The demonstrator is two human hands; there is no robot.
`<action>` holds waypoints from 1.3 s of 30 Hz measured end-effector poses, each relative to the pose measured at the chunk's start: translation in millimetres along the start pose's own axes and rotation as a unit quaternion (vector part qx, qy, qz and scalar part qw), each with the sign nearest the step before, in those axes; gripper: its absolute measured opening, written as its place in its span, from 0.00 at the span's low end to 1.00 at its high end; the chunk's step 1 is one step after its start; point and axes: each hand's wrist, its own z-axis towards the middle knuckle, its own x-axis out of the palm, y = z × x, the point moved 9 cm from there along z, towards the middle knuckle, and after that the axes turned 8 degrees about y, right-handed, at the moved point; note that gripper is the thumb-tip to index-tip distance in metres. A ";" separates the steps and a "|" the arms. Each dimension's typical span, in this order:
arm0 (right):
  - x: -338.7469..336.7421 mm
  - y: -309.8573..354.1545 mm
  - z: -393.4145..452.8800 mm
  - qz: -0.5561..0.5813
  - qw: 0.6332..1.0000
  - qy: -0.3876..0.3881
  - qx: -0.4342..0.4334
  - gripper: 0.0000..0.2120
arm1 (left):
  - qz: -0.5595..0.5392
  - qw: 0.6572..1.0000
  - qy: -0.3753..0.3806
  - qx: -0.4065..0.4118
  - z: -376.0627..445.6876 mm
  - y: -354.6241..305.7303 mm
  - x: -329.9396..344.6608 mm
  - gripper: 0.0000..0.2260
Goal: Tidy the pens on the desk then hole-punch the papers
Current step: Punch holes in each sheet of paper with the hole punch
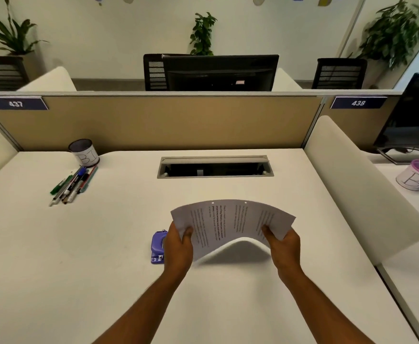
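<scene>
Papers (pixel 230 227) pinched in both hands' fingers (pixel 187 232); punch (pixel 157 247) beside; pens (pixel 73 184) far left.

You hold the papers (pixel 230 224) above the worktop (pixel 104 256), your left hand (pixel 178 247) gripping one end and your right hand (pixel 284 247) the other, so the sheets arch upward between them. Two punched holes show on the far edge. The purple hole punch (pixel 157 247) sits just beside your left hand. The pens (pixel 73 184) lie bunched beside the pen cup (pixel 84 152).
</scene>
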 end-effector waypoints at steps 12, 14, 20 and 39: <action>19.5 -21.8 -4.8 0.232 0.949 -0.021 0.213 0.30 | -0.148 0.986 0.023 -0.072 1.6 6.3 22.2 0.14; 36.0 -15.0 -8.6 0.311 0.928 0.035 0.203 0.12 | -0.179 0.979 0.047 -0.090 -2.1 11.5 30.5 0.14; 19.5 12.8 1.4 0.229 0.971 0.022 0.067 0.10 | -0.224 0.967 0.050 -0.113 -10.6 28.6 27.0 0.20; 20.8 50.0 -9.7 -0.046 0.991 0.062 -0.105 0.07 | 0.047 0.989 0.030 0.140 5.2 -53.9 21.9 0.10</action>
